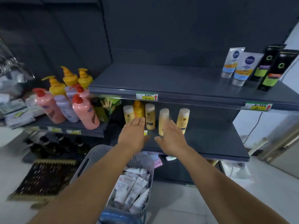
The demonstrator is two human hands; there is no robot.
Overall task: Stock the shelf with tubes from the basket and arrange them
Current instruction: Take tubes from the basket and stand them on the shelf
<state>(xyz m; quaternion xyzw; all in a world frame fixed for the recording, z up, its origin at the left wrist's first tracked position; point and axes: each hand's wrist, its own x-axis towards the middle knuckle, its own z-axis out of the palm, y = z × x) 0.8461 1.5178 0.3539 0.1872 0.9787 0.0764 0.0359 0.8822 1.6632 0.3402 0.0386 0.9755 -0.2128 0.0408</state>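
A grey perforated basket stands on the floor below me, holding several white tubes. On the dark upper shelf, at its right end, stand two white-and-blue tubes and two black-and-green tubes. Both my arms reach over the basket toward the middle shelf. My left hand has straight fingers and holds nothing, just in front of several yellow bottles. My right hand is also flat and empty, beside a blurred yellow bottle.
Pink, lilac and yellow pump bottles crowd the shelf unit to the left. Price labels mark the shelf edges. A brown doormat lies on the floor at the left. Pale packets sit on the bottom shelf.
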